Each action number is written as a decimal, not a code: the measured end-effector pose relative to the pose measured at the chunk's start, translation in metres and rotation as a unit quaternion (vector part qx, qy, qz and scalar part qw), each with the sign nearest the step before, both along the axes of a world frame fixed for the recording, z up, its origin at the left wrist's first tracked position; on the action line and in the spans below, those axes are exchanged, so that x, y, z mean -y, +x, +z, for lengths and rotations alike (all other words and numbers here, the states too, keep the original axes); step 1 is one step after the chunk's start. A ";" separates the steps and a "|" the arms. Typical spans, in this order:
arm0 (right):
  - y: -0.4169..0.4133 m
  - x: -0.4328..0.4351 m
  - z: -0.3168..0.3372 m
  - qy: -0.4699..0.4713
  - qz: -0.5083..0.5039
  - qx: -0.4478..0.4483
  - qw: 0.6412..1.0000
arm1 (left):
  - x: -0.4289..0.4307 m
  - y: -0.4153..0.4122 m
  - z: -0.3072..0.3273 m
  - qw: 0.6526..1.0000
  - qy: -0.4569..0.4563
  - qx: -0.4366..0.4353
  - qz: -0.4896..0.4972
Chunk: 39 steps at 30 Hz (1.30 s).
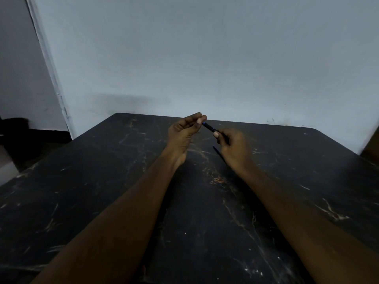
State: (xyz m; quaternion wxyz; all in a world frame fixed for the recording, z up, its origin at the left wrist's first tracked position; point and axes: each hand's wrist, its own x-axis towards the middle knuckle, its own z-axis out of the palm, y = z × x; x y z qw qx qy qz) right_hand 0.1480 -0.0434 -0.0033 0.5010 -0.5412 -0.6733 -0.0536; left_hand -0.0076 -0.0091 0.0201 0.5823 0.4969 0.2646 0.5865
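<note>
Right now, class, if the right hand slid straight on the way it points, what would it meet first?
Most likely the left hand. The right hand points along the dark pen it grips, and the left hand's fingers pinch that pen's far end. Both hold one pen, so depth seems matched.

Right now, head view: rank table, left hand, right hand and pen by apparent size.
1. table, largest by far
2. left hand and right hand: they look alike, so not ranked
3. pen, smallest; only a short stretch shows between the hands
</note>
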 end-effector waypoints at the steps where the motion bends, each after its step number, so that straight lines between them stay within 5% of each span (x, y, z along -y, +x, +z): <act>1: 0.000 0.000 -0.001 -0.005 0.000 0.000 1.000 | -0.001 0.000 -0.001 1.000 -0.002 0.000 0.007; 39: -0.003 0.014 0.009 -0.017 0.013 -0.016 1.000 | -0.001 -0.002 -0.001 0.995 0.038 -0.084 0.021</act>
